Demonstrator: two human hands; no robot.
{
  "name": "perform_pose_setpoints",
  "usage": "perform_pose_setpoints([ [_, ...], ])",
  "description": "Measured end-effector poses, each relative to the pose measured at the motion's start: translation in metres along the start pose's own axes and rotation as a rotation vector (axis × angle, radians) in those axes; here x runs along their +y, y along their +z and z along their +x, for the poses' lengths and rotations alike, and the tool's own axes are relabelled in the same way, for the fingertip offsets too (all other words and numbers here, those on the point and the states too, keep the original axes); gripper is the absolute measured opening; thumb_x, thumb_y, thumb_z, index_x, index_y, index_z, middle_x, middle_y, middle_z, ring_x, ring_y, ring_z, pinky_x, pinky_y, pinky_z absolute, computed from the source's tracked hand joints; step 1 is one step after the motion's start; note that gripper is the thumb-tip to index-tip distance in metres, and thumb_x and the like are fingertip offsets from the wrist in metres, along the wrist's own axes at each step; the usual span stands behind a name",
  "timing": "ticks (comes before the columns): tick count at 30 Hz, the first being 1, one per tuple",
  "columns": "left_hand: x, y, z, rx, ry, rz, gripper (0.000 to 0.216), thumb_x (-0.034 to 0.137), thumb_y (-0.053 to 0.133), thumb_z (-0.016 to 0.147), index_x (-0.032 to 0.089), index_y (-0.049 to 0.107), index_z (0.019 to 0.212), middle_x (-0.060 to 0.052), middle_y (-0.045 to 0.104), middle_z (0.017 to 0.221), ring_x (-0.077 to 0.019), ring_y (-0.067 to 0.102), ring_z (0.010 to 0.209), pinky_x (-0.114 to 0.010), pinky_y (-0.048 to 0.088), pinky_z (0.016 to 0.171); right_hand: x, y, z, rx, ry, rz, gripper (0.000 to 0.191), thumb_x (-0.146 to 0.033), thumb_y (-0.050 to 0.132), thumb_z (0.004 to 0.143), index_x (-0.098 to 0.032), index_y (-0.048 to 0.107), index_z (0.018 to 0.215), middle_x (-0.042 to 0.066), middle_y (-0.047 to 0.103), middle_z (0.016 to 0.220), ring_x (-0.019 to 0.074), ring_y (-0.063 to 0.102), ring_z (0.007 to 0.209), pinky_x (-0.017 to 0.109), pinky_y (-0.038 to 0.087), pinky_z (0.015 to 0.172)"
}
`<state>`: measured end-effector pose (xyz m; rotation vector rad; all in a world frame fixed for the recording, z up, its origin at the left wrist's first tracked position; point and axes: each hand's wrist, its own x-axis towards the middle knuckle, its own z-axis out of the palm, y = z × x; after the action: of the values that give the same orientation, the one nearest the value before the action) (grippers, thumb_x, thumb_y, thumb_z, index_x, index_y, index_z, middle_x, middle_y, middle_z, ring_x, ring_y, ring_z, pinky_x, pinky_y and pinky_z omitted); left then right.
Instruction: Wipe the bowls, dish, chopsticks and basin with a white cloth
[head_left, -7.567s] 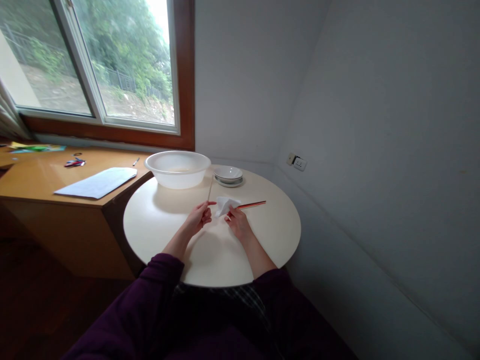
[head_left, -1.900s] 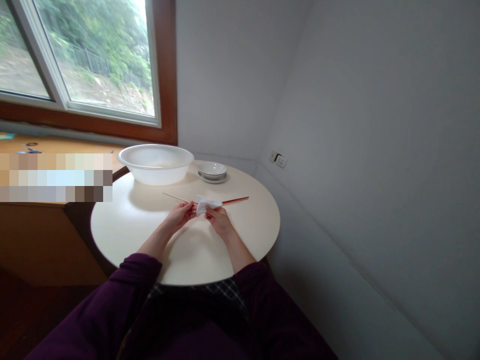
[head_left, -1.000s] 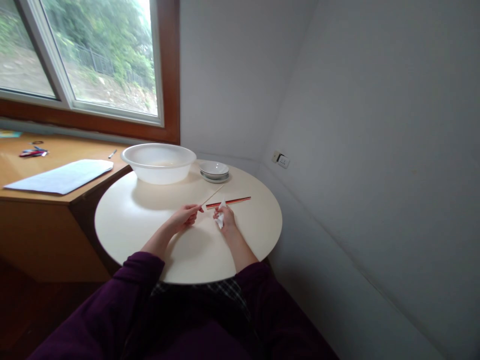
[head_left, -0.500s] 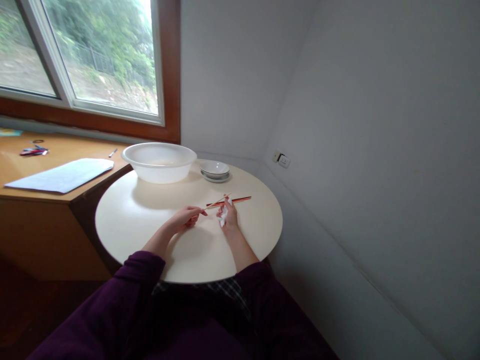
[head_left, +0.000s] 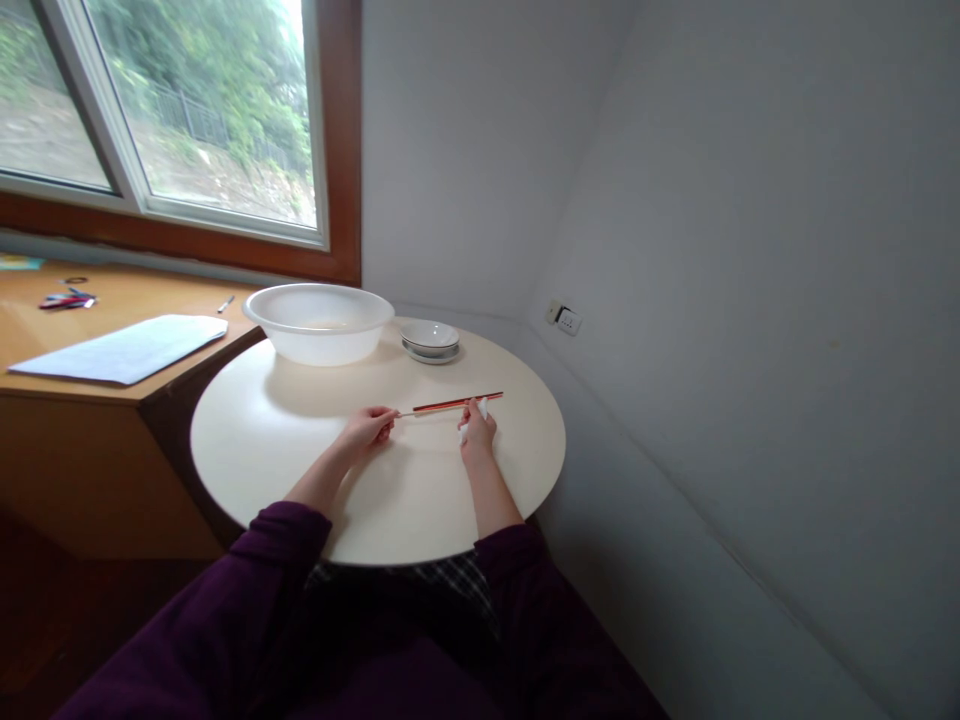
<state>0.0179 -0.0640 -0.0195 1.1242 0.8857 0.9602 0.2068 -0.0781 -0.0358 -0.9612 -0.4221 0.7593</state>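
My left hand [head_left: 366,428] is closed in a pinch on the near end of a thin, light-coloured chopstick [head_left: 406,414]. The chopstick runs right, nearly level, to my right hand [head_left: 478,438], which is closed around a crumpled white tissue [head_left: 484,406] and the stick's other end. How the tissue wraps the stick is partly hidden by the fingers. Just behind lie reddish-brown chopsticks [head_left: 439,405] on the round white table [head_left: 405,500], overlapped in view by the held one. Their exact number is hard to make out.
A large translucent white basin [head_left: 322,345] stands at the table's back left. Beside it are stacked small white dishes [head_left: 430,338]. To the left, a wooden desk [head_left: 45,335] carries white paper [head_left: 127,350] and a pen [head_left: 226,304]. A grey wall [head_left: 712,350] borders the right.
My right hand with the tissue has moved right, away from my left hand, along the chopstick. The stick has swung from a steep slant to nearly level.
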Motion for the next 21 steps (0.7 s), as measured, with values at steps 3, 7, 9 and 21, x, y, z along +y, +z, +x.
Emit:
perform_pose_setpoints([
  [3,-0.002,-0.003,0.006,0.127,0.034,-0.089,0.014,0.020,0.069,0.068,0.009,0.059,0.066,0.000,0.055,0.053,-0.0051,0.049,0.043,-0.016,0.040,0.045,0.004,-0.003,0.003,0.032,-0.034,-0.055,0.019,-0.030,0.065,0.067,-0.019,0.051,0.062,-0.007,0.046,0.046,0.0060,0.037,0.040,0.020,0.029,0.039],
  [7,-0.001,-0.004,0.009,0.194,0.033,-0.170,0.008,0.013,0.063,0.074,0.008,0.058,0.071,-0.004,0.061,0.059,-0.0085,0.058,0.050,-0.021,0.049,0.055,0.009,-0.003,0.004,0.039,-0.056,-0.112,0.019,-0.032,0.064,0.067,-0.017,0.054,0.063,-0.005,0.051,0.048,0.0069,0.039,0.042,0.021,0.030,0.040],
  [9,0.000,-0.003,0.010,0.198,0.029,-0.195,0.005,0.010,0.057,0.078,0.007,0.058,0.074,-0.007,0.062,0.061,-0.0099,0.060,0.051,-0.023,0.051,0.056,0.010,-0.003,0.004,0.045,-0.064,-0.127,0.019,-0.033,0.063,0.068,-0.017,0.054,0.064,-0.004,0.053,0.049,0.0072,0.040,0.042,0.021,0.031,0.042],
  [21,-0.003,-0.002,0.011,0.218,0.063,-0.205,0.002,0.006,0.062,0.072,0.006,0.062,0.075,-0.007,0.063,0.060,-0.0116,0.062,0.053,-0.025,0.054,0.062,0.015,-0.005,0.009,0.049,-0.118,-0.177,0.019,-0.033,0.059,0.071,-0.017,0.053,0.064,-0.004,0.053,0.050,0.0089,0.045,0.046,0.022,0.036,0.048],
])
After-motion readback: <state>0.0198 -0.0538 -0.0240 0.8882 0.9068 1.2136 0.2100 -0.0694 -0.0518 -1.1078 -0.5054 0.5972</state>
